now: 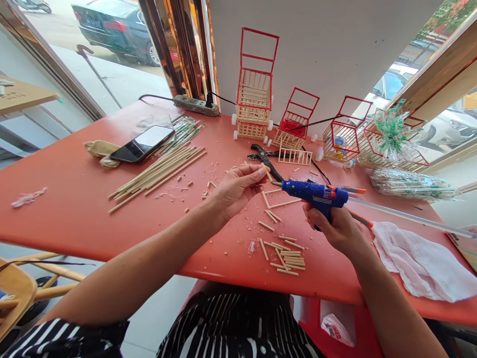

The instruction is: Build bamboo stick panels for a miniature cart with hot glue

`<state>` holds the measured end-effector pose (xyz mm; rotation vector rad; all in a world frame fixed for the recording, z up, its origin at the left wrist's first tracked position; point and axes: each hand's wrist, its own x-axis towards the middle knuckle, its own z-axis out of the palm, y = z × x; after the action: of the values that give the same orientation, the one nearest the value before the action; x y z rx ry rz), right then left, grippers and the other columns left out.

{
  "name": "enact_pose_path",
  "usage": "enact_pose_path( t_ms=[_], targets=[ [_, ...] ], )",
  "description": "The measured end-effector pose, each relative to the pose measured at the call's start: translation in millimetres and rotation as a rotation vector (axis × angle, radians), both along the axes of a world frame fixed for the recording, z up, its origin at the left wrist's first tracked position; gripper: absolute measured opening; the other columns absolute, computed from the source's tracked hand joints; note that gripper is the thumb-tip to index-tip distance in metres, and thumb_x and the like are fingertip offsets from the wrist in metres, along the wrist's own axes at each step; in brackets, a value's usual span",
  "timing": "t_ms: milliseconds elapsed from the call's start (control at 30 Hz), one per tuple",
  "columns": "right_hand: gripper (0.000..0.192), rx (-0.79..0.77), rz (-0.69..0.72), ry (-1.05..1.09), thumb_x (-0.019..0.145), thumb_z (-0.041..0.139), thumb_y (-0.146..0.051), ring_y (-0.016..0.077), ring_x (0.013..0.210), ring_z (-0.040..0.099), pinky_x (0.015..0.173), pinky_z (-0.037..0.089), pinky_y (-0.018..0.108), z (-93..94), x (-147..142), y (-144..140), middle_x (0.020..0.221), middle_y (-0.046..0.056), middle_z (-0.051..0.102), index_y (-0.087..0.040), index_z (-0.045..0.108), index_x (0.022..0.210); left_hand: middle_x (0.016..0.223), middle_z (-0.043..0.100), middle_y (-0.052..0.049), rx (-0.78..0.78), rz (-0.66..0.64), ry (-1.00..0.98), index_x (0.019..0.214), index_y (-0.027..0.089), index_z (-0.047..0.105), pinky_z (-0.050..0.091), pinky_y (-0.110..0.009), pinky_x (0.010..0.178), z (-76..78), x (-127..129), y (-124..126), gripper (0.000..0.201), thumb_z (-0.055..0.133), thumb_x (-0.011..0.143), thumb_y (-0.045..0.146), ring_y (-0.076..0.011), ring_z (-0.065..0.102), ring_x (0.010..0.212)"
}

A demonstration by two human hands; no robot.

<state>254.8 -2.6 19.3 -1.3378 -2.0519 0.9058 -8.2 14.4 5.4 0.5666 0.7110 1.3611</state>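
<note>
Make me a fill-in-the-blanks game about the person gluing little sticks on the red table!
1. The right hand holds a blue ____ with its tip pointed at the left hand.
2. The left hand pinches a short wooden ____ between its fingertips.
3. The phone lies on the table with its screen facing ____.
4. The tallest stick cart has a frame painted ____.

Missing words: glue gun; stick; up; red

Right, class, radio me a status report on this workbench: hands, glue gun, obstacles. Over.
Left hand pinching a short stick. Right hand gripping blue glue gun, nozzle aimed at the stick. Partial stick frame beneath; cut sticks nearby, nothing between.
</note>
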Motion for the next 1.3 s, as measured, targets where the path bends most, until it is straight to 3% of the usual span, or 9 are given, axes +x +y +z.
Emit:
enact_pose_path(
  t_ms=[233,400,533,733,833,900,1067,1300],
  targets=[
    [0.058,0.036,0.011,0.039,0.096,0.053,-0.078,0.0174,0.063,0.053,0.057,0.046,0.031,-1.5,1,1,0.075,0.004,0.06,-0.02,0.064,0.093,0.071,0.072,-0.002,0.058,0.041,0.051,0.073,0.014,0.079,0.044,-0.02,0.064,-0.8,3,-1,0.025,0.101,0.065,0.023,-0.0086,0.062,0.068],
    [0.042,0.339,-0.153,-0.131,0.102,0.054,-0.061,0.025,0.076,0.063,0.069,0.05,0.036,7.4,8,5,0.085,0.009,0.065,-0.021,0.065,0.104,0.072,0.072,-0.003,0.076,-0.006,0.082,0.074,0.014,0.079,0.046,-0.023,0.066,0.7,4,-4,0.03,0.103,0.062,0.028,-0.0097,0.062,0.069],
    [0.028,0.585,-0.186,-0.336,0.103,0.059,-0.042,0.031,0.108,0.067,0.091,0.051,0.04,23.7,30,14,0.12,0.018,0.066,-0.022,0.063,0.122,0.072,0.071,-0.003,0.07,-0.035,0.098,0.073,0.013,0.078,0.045,-0.023,0.066,1.7,4,-7,0.033,0.104,0.06,0.03,-0.0099,0.06,0.068],
    [0.022,0.477,-0.303,-0.677,0.1,0.055,-0.033,0.0333,0.113,0.064,0.094,0.051,0.043,36.8,98,37,0.123,0.018,0.065,-0.022,0.062,0.117,0.071,0.07,-0.002,0.056,-0.07,0.122,0.072,0.014,0.078,0.045,-0.022,0.067,6.8,6,-11,0.041,0.106,0.054,0.038,-0.0089,0.06,0.068],
    [0.019,0.414,-0.335,-0.83,0.096,0.054,-0.029,0.0369,0.112,0.063,0.093,0.051,0.046,24.7,130,51,0.118,0.023,0.066,-0.02,0.06,0.11,0.069,0.07,-0.001,0.03,-0.079,0.142,0.068,0.014,0.078,0.046,-0.021,0.067,10.8,8,-13,0.047,0.108,0.045,0.041,-0.0079,0.059,0.066],
    [0.019,0.359,-0.249,-0.895,0.093,0.055,-0.028,0.037,0.106,0.064,0.092,0.052,0.047,11.5,145,60,0.114,0.023,0.067,-0.019,0.059,0.109,0.068,0.07,0.0,0.007,-0.074,0.159,0.067,0.015,0.078,0.045,-0.021,0.065,11.9,9,-13,0.05,0.109,0.04,0.043,-0.0077,0.059,0.065],
    [0.03,0.35,-0.206,-0.939,0.093,0.056,-0.037,0.0375,0.101,0.066,0.088,0.054,0.049,-9.9,161,76,0.11,0.021,0.068,-0.017,0.062,0.114,0.069,0.07,0.0,-0.015,-0.051,0.192,0.068,0.016,0.079,0.046,-0.02,0.065,8.4,10,-12,0.052,0.109,0.036,0.044,-0.0081,0.06,0.067],
    [0.038,0.253,-0.092,-0.889,0.092,0.059,-0.045,0.0359,0.111,0.069,0.097,0.056,0.049,-5.5,171,80,0.119,0.02,0.071,-0.019,0.068,0.119,0.07,0.069,0.001,0.028,-0.102,0.212,0.069,0.016,0.08,0.046,-0.02,0.066,4.5,10,-12,0.049,0.108,0.042,0.044,-0.0065,0.058,0.066]
  ],
)
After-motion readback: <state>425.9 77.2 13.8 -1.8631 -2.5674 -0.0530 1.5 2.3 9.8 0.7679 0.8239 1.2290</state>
